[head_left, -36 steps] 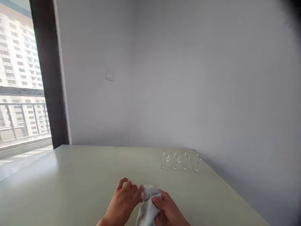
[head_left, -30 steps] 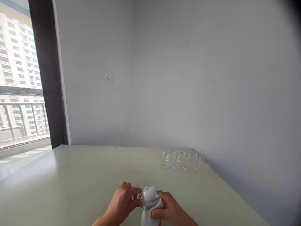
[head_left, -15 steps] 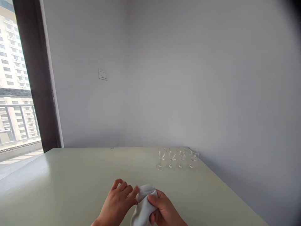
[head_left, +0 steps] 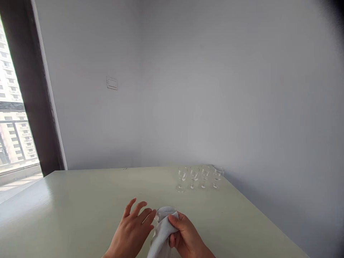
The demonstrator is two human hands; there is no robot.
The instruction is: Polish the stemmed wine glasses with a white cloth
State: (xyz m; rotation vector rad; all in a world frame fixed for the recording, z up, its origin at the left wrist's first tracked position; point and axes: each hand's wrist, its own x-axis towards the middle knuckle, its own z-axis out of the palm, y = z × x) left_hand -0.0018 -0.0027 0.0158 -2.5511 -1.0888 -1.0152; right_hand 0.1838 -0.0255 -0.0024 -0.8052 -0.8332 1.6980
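A light grey cloth [head_left: 162,234] is bunched in my right hand [head_left: 185,233] near the table's front, with part of it inside a clear glass [head_left: 158,215] whose rim shows at the top. My right thumb presses on the cloth and the glass. Just left of the glass is my left hand [head_left: 133,225], its fingers spread and bent, the fingertips close to the rim. Whether they touch the glass is hard to tell. The glass's lower part is hidden by cloth and fingers.
Several clear stemmed glasses, the leftmost one [head_left: 182,175] included, stand upright in a row at the back right of the pale green table [head_left: 88,204]. Behind are grey walls with a switch [head_left: 112,83]. A window is at the left.
My left hand's fingers have spread and lifted away from the cloth. More of the glass rim shows now. The view has shifted slightly, and my right hand keeps its hold.
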